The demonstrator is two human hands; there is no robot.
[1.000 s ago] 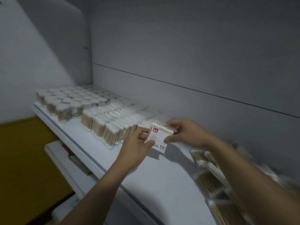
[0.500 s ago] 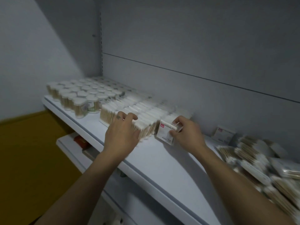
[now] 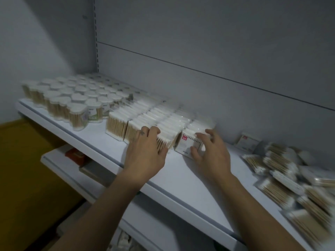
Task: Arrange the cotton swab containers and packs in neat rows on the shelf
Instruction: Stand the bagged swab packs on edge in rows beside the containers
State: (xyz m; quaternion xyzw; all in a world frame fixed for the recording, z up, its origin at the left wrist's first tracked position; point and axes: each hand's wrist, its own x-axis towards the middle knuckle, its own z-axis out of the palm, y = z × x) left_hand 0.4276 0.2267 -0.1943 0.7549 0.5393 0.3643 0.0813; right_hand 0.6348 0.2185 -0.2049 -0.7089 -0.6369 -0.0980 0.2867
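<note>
**Desk:** Where is the labelled pack?

**Operator:** On my feed the labelled pack (image 3: 187,146) stands upright on the shelf (image 3: 190,180), at the right end of the rows of packs (image 3: 154,118) and touching them. My right hand (image 3: 210,154) grips it, thumb low on its front face and fingers over the top.

**Desk:** And the other hand?

**Operator:** My left hand (image 3: 145,153) is on the front of the rows, palm against the packs, fingers curled over their top edge.

**Desk:** What's around them?

**Operator:** To the left of the rows, heart-shaped containers (image 3: 72,100) stand packed together. To the right, well apart, a loose pile of packs (image 3: 290,180) lies jumbled, blurred on my screen. A second labelled pack (image 3: 247,142) leans at the back panel (image 3: 217,51). Below, a lower shelf (image 3: 58,165) carries a reddish box (image 3: 75,155).
</note>
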